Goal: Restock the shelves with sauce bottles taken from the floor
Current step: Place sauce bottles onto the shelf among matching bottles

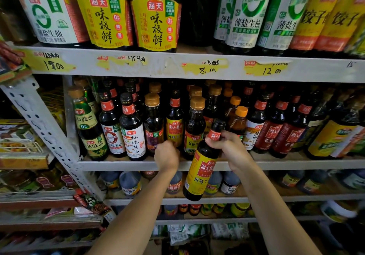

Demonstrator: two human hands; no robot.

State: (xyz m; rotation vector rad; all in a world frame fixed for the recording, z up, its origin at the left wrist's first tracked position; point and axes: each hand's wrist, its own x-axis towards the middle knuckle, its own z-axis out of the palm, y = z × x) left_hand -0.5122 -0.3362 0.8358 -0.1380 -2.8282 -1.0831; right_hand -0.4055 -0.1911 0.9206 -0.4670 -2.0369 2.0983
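My right hand (pixel 229 148) grips the neck of a dark sauce bottle with a yellow label (pixel 201 171), held tilted in front of the middle shelf's edge (pixel 118 165). My left hand (pixel 166 155) reaches onto the same shelf and touches the base of a matching yellow-label bottle (pixel 174 124) standing in the front row; its fingers are hidden behind the hand. Many dark sauce bottles crowd that shelf on both sides.
Large soy sauce bottles (pixel 156 21) stand on the upper shelf, above handwritten price tags (pixel 205 67). Lower shelves hold jugs (pixel 130 183) and small jars. A slanted white perforated bracket (pixel 45 124) and packaged goods sit at the left.
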